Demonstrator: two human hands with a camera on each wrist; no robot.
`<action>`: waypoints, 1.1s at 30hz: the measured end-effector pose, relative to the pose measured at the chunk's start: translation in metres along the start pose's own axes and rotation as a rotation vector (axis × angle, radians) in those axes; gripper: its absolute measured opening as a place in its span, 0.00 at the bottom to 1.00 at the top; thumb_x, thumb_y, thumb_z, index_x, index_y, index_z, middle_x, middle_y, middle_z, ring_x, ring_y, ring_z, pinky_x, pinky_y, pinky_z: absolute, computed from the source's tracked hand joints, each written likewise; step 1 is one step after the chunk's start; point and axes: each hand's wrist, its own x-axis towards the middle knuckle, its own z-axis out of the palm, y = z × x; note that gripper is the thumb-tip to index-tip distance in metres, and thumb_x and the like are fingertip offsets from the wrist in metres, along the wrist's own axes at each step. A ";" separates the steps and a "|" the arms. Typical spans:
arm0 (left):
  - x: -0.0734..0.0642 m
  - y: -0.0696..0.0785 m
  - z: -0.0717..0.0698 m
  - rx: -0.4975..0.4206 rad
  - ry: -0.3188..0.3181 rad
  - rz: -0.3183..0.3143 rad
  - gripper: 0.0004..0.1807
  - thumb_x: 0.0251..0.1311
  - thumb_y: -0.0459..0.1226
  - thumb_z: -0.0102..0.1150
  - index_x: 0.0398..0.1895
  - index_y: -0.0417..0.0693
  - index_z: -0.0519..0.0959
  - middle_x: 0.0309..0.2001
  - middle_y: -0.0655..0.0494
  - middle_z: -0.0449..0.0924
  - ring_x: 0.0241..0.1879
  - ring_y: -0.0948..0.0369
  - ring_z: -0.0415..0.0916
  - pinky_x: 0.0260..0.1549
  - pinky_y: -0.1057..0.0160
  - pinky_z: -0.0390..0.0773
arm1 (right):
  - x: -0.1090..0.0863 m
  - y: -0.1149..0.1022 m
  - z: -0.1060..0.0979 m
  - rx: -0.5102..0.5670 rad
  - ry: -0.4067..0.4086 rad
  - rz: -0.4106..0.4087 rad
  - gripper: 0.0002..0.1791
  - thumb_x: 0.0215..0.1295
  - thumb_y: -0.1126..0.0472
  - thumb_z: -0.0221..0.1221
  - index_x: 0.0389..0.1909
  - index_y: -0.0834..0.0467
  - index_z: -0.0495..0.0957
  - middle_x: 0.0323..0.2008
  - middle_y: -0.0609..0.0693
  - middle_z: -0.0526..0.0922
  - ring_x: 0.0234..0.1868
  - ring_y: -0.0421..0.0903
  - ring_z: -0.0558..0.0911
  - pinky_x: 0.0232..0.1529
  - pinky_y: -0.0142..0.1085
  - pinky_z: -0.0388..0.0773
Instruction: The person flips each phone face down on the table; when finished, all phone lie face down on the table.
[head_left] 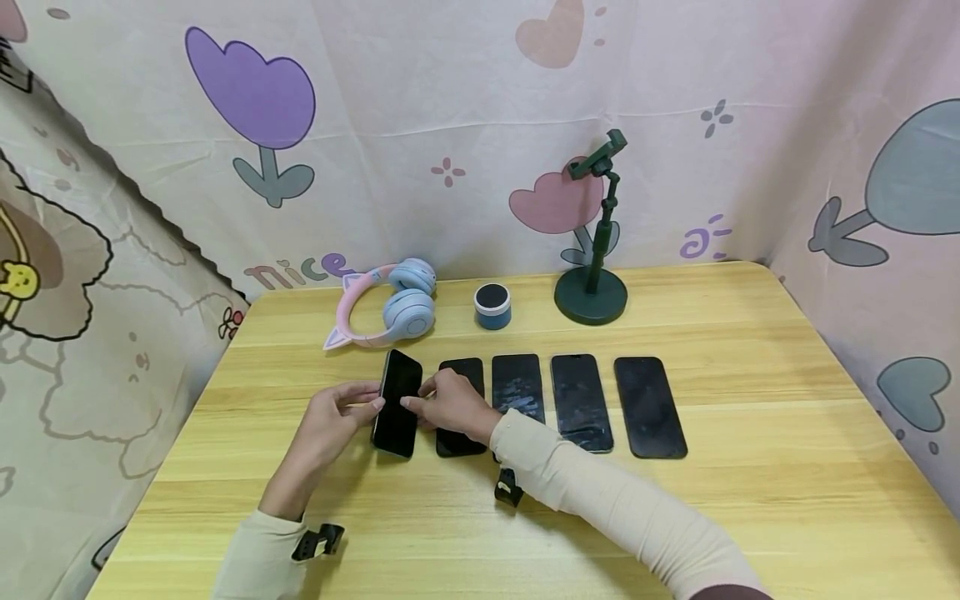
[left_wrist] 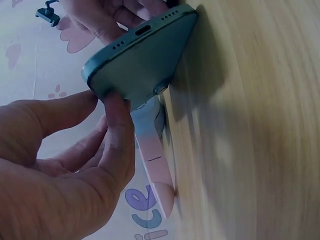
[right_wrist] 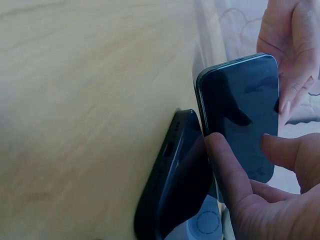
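A smartphone [head_left: 396,421] with a dark screen is held tilted over the left part of the table. My left hand [head_left: 330,423] pinches its left edge between thumb and fingers. On the opposite edge my right hand [head_left: 456,406] grips it, thumb on the screen and a finger along the side. The left wrist view shows the held phone's [left_wrist: 145,55] lower end, with port and speaker holes, and its back with the camera bump. Just beside it, a second phone [head_left: 459,444] lies partly hidden under my right hand; the right wrist view shows that phone's [right_wrist: 172,165] port end.
Three more phones lie in a row to the right: one [head_left: 517,387] partly behind my right wrist, another [head_left: 581,404], and the last [head_left: 650,408]. Behind stand cat-ear headphones [head_left: 408,312], a small blue-and-white round device [head_left: 492,308] and a dark green phone stand [head_left: 591,297].
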 end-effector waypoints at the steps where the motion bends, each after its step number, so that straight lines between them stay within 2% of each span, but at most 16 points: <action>1: 0.000 0.000 0.000 -0.010 -0.005 0.000 0.22 0.71 0.38 0.61 0.63 0.36 0.76 0.57 0.40 0.80 0.51 0.57 0.81 0.45 0.68 0.80 | 0.000 0.000 0.000 0.022 -0.004 -0.001 0.20 0.69 0.56 0.65 0.49 0.71 0.83 0.30 0.55 0.88 0.30 0.49 0.89 0.33 0.36 0.85; 5: -0.001 0.000 0.001 -0.056 -0.017 0.014 0.23 0.71 0.37 0.61 0.64 0.34 0.75 0.57 0.38 0.80 0.51 0.57 0.82 0.46 0.66 0.81 | -0.002 0.001 -0.001 0.090 -0.023 0.010 0.20 0.72 0.54 0.63 0.49 0.69 0.83 0.35 0.56 0.87 0.33 0.50 0.89 0.34 0.38 0.86; 9: -0.001 0.000 0.001 -0.091 -0.030 0.020 0.25 0.71 0.37 0.61 0.66 0.33 0.73 0.59 0.36 0.78 0.53 0.54 0.81 0.47 0.66 0.81 | -0.002 0.001 -0.001 0.121 -0.031 0.025 0.23 0.73 0.52 0.62 0.53 0.69 0.82 0.36 0.57 0.87 0.34 0.50 0.89 0.36 0.38 0.86; 17: 0.001 -0.002 0.003 -0.067 -0.053 0.023 0.26 0.72 0.41 0.60 0.67 0.36 0.73 0.61 0.38 0.77 0.57 0.51 0.78 0.49 0.66 0.80 | -0.001 0.000 0.002 0.197 -0.032 0.051 0.27 0.74 0.49 0.60 0.55 0.70 0.80 0.34 0.61 0.87 0.37 0.54 0.89 0.39 0.40 0.86; 23: 0.002 -0.004 0.004 -0.047 -0.077 0.023 0.27 0.73 0.44 0.59 0.68 0.38 0.73 0.62 0.40 0.76 0.58 0.50 0.77 0.55 0.56 0.79 | -0.002 -0.001 0.003 0.254 -0.046 0.053 0.27 0.75 0.48 0.59 0.56 0.70 0.79 0.38 0.63 0.86 0.41 0.57 0.88 0.42 0.42 0.86; 33: 0.002 -0.007 0.007 -0.093 -0.114 0.034 0.28 0.73 0.46 0.58 0.69 0.38 0.73 0.65 0.40 0.74 0.59 0.46 0.76 0.56 0.51 0.79 | -0.003 -0.001 0.004 0.331 -0.069 0.048 0.23 0.76 0.51 0.58 0.53 0.68 0.81 0.43 0.65 0.83 0.46 0.59 0.86 0.44 0.42 0.85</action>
